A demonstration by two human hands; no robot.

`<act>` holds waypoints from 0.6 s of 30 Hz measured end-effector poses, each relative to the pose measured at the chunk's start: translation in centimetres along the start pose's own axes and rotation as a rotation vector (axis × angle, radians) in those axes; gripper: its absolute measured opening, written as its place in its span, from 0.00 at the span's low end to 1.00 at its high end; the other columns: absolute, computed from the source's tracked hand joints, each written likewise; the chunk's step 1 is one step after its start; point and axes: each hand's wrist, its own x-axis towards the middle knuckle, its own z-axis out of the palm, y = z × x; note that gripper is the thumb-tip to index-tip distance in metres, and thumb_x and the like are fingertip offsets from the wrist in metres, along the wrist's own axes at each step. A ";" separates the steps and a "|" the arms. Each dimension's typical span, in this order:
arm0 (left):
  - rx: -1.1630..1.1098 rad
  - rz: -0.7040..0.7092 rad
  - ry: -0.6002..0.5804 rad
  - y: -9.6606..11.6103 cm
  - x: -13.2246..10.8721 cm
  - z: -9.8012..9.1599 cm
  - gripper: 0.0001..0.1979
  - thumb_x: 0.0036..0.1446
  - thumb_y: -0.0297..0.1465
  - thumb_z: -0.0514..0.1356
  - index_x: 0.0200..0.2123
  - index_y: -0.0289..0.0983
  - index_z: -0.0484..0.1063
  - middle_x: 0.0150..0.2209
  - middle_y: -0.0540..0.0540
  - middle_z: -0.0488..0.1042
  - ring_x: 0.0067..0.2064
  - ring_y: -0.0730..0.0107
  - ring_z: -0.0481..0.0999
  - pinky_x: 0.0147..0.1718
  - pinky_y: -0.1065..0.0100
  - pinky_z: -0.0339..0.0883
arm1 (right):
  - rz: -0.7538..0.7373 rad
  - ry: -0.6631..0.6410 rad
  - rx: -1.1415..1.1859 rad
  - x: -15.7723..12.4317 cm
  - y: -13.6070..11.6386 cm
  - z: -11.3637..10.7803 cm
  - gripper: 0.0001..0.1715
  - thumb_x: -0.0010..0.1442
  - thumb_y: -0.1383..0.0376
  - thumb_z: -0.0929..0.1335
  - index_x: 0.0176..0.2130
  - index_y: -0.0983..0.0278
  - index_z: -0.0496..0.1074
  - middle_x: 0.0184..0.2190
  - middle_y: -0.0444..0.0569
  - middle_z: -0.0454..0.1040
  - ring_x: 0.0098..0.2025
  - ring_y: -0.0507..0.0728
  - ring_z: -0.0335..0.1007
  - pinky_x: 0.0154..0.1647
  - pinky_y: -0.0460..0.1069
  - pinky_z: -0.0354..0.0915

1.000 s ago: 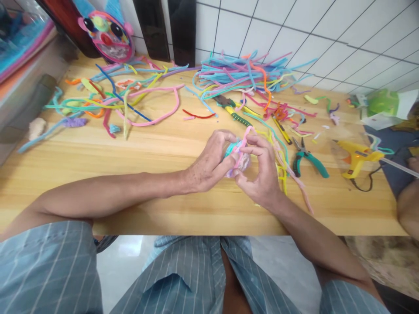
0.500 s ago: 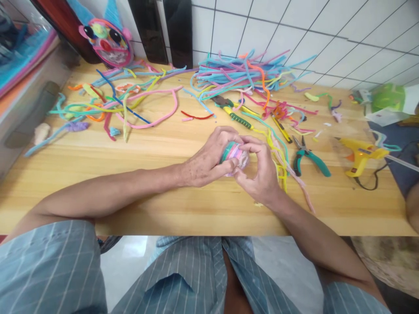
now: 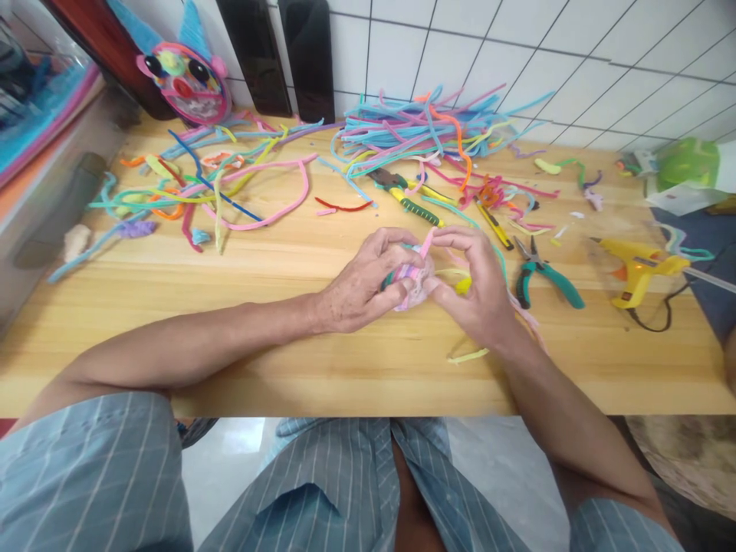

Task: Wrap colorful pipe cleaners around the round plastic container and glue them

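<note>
My left hand (image 3: 362,285) and my right hand (image 3: 477,287) meet over the middle of the wooden table (image 3: 230,307). Between them sits a small round bundle of coiled pipe cleaners (image 3: 411,277) in pink, teal and white. My left fingers curl round its left side. My right thumb and forefinger pinch a pink pipe cleaner end (image 3: 426,242) that sticks up from the bundle. Yellow and pink pipe cleaners (image 3: 468,355) trail from under my right hand.
A heap of coloured pipe cleaners (image 3: 425,130) lies at the back, more loose ones (image 3: 201,184) at the left. Green-handled pliers (image 3: 543,274), a yellow glue gun (image 3: 641,268), a utility knife (image 3: 495,226) and a clown-face craft (image 3: 184,80) are around.
My right hand has shifted slightly right and lifted the pink pipe cleaner end above the bundle. The left hand keeps its hold on the bundle.
</note>
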 end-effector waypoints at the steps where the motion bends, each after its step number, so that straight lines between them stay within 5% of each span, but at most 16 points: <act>1: 0.000 -0.012 -0.004 0.0 0.0 0.0 0.13 0.80 0.37 0.54 0.63 0.43 0.68 0.64 0.36 0.69 0.68 0.54 0.70 0.68 0.45 0.70 | 0.026 0.007 -0.003 0.1 0.1 -0.3 0.20 0.67 0.62 0.75 0.57 0.52 0.74 0.60 0.53 0.80 0.64 0.68 0.77 0.67 0.68 0.73; 5: -0.002 -0.042 -0.019 -0.1 0.1 -0.2 0.14 0.81 0.37 0.52 0.64 0.43 0.67 0.64 0.36 0.69 0.68 0.54 0.69 0.69 0.46 0.68 | 0.085 -0.004 0.013 0.2 0.0 -0.7 0.16 0.70 0.60 0.74 0.56 0.51 0.76 0.57 0.51 0.82 0.60 0.65 0.79 0.61 0.64 0.76; 12: -0.005 -0.053 -0.050 -0.4 0.2 -0.4 0.19 0.81 0.43 0.48 0.65 0.42 0.66 0.66 0.34 0.69 0.69 0.50 0.68 0.70 0.42 0.66 | -0.021 -0.022 -0.018 -0.2 -0.5 0.9 0.31 0.63 0.58 0.79 0.62 0.50 0.72 0.64 0.55 0.76 0.68 0.72 0.73 0.72 0.73 0.68; 18: 0.008 -0.028 -0.048 -0.2 0.5 -0.3 0.21 0.79 0.47 0.54 0.64 0.42 0.67 0.64 0.35 0.70 0.68 0.49 0.69 0.69 0.42 0.68 | -0.069 0.004 -0.021 -0.8 -0.3 2.1 0.36 0.61 0.62 0.79 0.65 0.52 0.68 0.64 0.58 0.75 0.68 0.71 0.73 0.68 0.71 0.72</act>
